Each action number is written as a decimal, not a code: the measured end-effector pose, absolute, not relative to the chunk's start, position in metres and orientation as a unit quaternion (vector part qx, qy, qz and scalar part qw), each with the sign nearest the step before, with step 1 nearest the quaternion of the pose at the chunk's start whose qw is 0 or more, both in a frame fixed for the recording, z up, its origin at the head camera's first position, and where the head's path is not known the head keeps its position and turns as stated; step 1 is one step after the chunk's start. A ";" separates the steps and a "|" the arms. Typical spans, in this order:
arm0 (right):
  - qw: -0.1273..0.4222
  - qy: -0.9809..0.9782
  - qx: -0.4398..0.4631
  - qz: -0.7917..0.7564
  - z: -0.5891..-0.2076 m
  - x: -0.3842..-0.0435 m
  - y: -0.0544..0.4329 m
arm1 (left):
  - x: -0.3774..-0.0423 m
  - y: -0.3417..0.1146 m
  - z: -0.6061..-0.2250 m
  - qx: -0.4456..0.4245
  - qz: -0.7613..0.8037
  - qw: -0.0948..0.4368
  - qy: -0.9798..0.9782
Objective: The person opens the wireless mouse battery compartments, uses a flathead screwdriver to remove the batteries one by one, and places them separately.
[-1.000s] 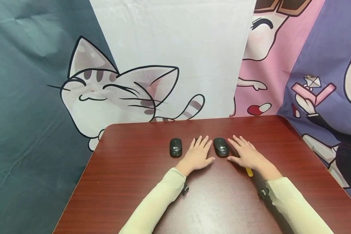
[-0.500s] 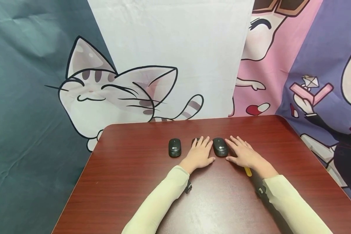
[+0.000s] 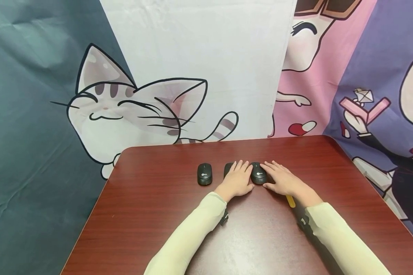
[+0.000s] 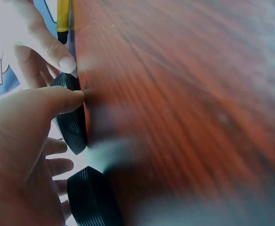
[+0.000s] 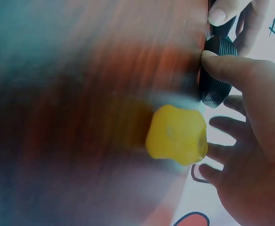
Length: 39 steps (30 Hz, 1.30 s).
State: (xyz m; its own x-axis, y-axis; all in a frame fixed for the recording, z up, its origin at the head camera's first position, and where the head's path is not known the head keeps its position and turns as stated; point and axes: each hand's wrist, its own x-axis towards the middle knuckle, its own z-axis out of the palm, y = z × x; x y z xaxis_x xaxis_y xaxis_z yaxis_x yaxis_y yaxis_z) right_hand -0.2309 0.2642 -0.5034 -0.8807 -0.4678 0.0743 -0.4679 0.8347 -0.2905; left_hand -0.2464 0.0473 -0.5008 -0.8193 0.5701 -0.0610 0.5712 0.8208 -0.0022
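A: ok what just changed over there?

B: both hands closed in. The left hand [image 3: 238, 181] slid right and the right hand [image 3: 284, 181] came left, so the rightmost mouse [image 3: 258, 175] is now boxed in between them on the table [image 3: 141, 214]. Makes me think that one's the focus

A: so is it gripped?

B: doesn't look pinched to me. Left fingers are straight and slightly spread, thumb out toward it; right fingers are spread too, tips over its right edge. Can't tell if they're touching or hovering

A: anything else?

B: half-hidden mouse [image 3: 228, 168] behind the left hand, far-left mouse [image 3: 204, 174] sitting apart, yellow stick [image 3: 290, 201] by the right wrist
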 end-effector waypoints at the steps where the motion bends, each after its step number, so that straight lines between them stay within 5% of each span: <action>1: 0.000 -0.956 0.253 0.151 -0.503 -0.232 0.264 | -0.247 0.048 -0.501 0.301 -0.011 0.029 0.953; 14: 0.004 -0.936 0.311 0.166 -0.503 -0.236 0.262 | -0.247 0.050 -0.497 0.311 -0.021 0.027 0.950; 24: 0.057 -0.932 0.279 0.226 -0.499 -0.232 0.265 | -0.247 0.052 -0.489 0.332 0.010 0.019 0.943; 39: 0.229 -0.899 0.250 0.278 -0.483 -0.217 0.251 | -0.238 0.038 -0.467 0.333 0.229 0.039 0.914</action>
State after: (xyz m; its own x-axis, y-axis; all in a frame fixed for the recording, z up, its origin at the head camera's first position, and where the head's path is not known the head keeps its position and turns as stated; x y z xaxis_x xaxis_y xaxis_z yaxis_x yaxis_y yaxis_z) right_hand -0.2167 0.2508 -0.4829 -0.7701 -0.3212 0.5512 -0.5762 0.7210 -0.3849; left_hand -0.2379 0.0379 -0.4667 -0.7752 0.6266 0.0803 0.5906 0.6736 0.4444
